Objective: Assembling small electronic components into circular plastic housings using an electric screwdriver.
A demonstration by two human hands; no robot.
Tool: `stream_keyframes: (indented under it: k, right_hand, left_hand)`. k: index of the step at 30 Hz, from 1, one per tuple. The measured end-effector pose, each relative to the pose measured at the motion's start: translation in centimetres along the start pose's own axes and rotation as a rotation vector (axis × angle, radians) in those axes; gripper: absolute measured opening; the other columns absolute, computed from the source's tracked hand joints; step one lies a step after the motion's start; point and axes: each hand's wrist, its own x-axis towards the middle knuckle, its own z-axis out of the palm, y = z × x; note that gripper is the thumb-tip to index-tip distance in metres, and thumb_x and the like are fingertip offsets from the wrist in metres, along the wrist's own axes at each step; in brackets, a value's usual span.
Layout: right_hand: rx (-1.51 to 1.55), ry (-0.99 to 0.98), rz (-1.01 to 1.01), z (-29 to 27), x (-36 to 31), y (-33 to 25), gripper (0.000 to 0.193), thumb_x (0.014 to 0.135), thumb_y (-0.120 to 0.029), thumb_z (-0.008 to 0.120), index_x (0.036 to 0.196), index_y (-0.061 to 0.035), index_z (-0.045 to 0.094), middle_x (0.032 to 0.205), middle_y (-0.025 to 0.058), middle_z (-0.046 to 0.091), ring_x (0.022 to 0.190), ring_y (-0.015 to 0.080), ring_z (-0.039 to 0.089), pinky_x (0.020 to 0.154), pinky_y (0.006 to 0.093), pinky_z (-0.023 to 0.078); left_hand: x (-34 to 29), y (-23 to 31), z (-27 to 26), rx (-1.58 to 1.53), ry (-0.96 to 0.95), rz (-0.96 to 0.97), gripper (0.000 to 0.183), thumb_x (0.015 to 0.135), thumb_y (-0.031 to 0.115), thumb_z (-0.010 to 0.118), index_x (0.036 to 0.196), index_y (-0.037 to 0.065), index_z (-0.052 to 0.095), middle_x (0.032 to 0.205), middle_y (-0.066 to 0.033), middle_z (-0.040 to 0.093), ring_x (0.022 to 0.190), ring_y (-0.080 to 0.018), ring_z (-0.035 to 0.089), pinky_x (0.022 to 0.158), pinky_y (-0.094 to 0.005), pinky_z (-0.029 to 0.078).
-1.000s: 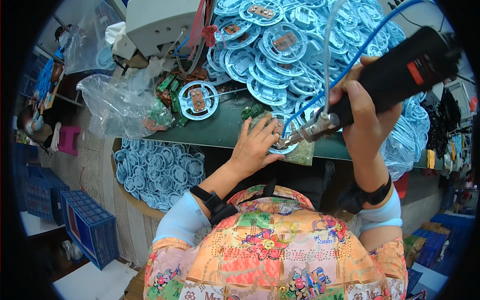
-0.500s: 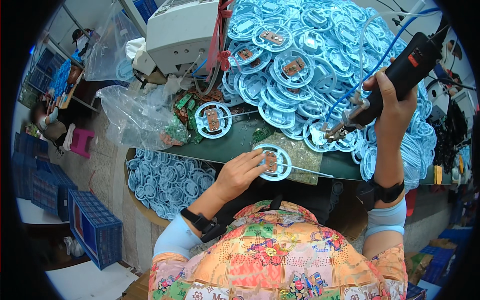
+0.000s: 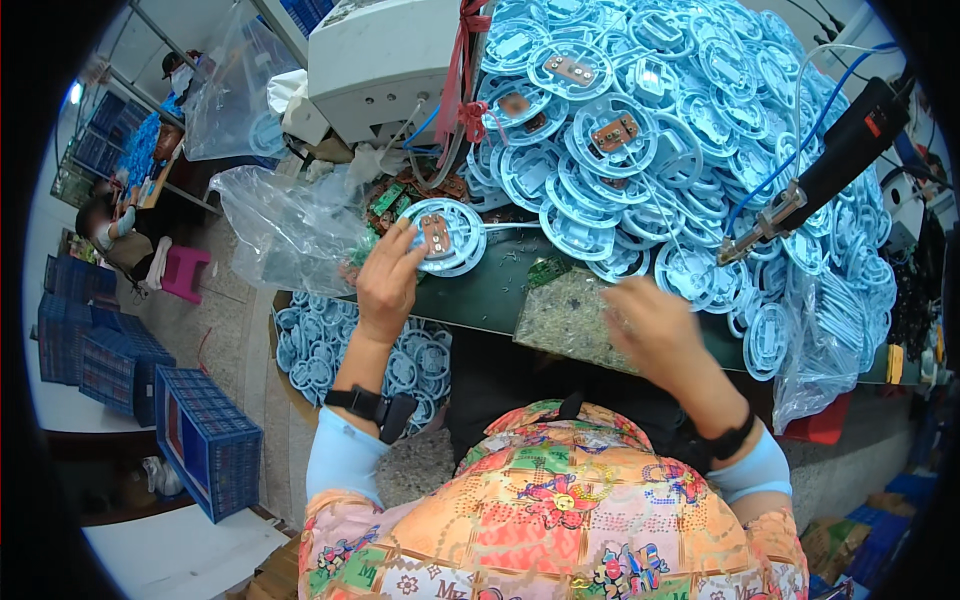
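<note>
My left hand (image 3: 386,287) grips the left rim of a round light-blue plastic frame (image 3: 463,240). A small brown circuit board (image 3: 436,234) sits in the middle of that frame, and a thin stem points right. The frame lies over another like it. My right hand (image 3: 652,325) is smeared by motion above the near edge of the bench, beside a speckled, clear-covered mat (image 3: 560,318); its fingers cannot be made out. A black powered screwdriver (image 3: 850,150) hangs tilted at the right, out of my hands, its metal tip over the heap of blue frames (image 3: 690,170).
Brown and green circuit boards (image 3: 385,200) lie by a clear plastic bag (image 3: 285,235). A white machine (image 3: 385,65) stands at the back left. Below the bench is a container of blue frames (image 3: 310,345). Blue crates (image 3: 210,440) stand left; a person (image 3: 125,235) sits farther off.
My left hand has carried the frame left onto the other frame. My right hand has let go of the screwdriver and come down toward the mat. The view has shifted slightly.
</note>
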Motion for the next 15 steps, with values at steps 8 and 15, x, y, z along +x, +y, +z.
stream_keyframes:
  k: [8, 15]
  right_hand:
    - [-0.209, -0.087, 0.054, 10.8, 2.4, 2.3, 0.032, 0.085, -0.024, 0.067, 0.105, -0.0011, 0.06, 0.09, 0.0093, 0.057, 0.07, 0.0259, 0.064, 0.058, 0.0369, 0.053]
    - [-0.165, -0.134, 0.077, 7.9, -0.9, 1.4, 0.038, 0.083, -0.033, 0.073, 0.103, -0.0039, 0.061, 0.085, 0.0088, 0.055, 0.074, 0.0251, 0.064, 0.057, 0.0355, 0.051]
  left_hand:
    - [0.6, 3.5, 3.2, 0.145, -0.246, -0.112, 0.042, 0.082, -0.003, 0.059, 0.122, 0.005, 0.063, 0.138, -0.0202, 0.052, 0.134, -0.0376, 0.044, 0.107, -0.0527, 0.037]
    - [0.4, 11.5, 3.5, -0.288, -0.208, -0.088, 0.044, 0.074, 0.0, 0.072, 0.117, 0.005, 0.065, 0.134, -0.0185, 0.055, 0.117, -0.0371, 0.055, 0.099, -0.0465, 0.042]
